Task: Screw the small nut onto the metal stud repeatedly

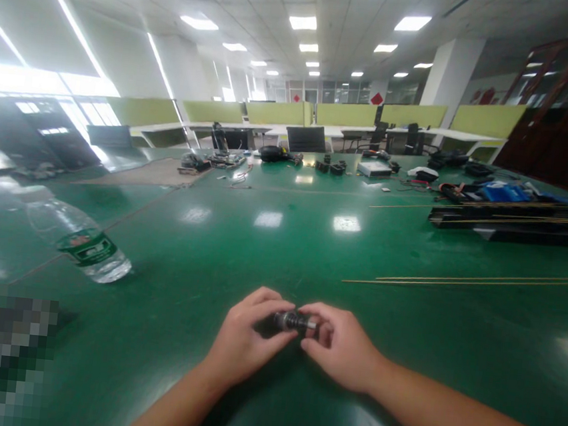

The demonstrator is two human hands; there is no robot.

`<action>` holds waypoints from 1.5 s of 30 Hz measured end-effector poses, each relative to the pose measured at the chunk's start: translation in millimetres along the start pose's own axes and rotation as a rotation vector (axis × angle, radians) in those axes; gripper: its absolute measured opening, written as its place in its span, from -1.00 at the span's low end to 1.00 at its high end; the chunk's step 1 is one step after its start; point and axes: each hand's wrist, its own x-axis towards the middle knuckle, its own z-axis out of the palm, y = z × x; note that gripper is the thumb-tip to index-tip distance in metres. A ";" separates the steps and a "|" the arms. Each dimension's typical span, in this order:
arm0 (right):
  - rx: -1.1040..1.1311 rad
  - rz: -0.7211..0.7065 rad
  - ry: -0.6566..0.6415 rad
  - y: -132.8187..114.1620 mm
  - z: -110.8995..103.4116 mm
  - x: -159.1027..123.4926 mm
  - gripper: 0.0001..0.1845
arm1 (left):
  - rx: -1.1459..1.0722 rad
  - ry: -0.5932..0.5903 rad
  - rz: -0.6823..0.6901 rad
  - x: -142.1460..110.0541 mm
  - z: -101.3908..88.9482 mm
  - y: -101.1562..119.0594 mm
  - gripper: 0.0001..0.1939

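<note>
My two hands meet low in the middle of the head view, just above the green table (270, 252). Between them is a small dark cylindrical metal part (294, 320) with a silvery end. My left hand (244, 340) has its fingers curled round the part's left end. My right hand (334, 345) pinches the right end with thumb and fingers. What the part is exactly I cannot make out.
A clear plastic water bottle (80, 240) with a green label stands at the left. Thin yellowish rods (468, 280) lie at the right, with long black rails (514, 222) behind them. Tools, cables and small boxes (373, 168) clutter the far edge. A pixelated patch covers the lower left.
</note>
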 end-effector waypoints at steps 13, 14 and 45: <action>0.035 -0.013 0.016 0.0 2.2 -2.1 -0.73 | -0.075 -0.052 0.058 0.9 3.5 -2.2 -0.76; 0.025 -0.018 0.019 -1.0 1.9 -2.1 -0.74 | -0.084 -0.058 0.055 0.7 3.9 -2.6 -0.77; -0.008 0.022 0.069 5.7 2.6 1.4 -0.91 | -0.063 -0.050 -0.011 -1.2 2.0 -3.1 -0.77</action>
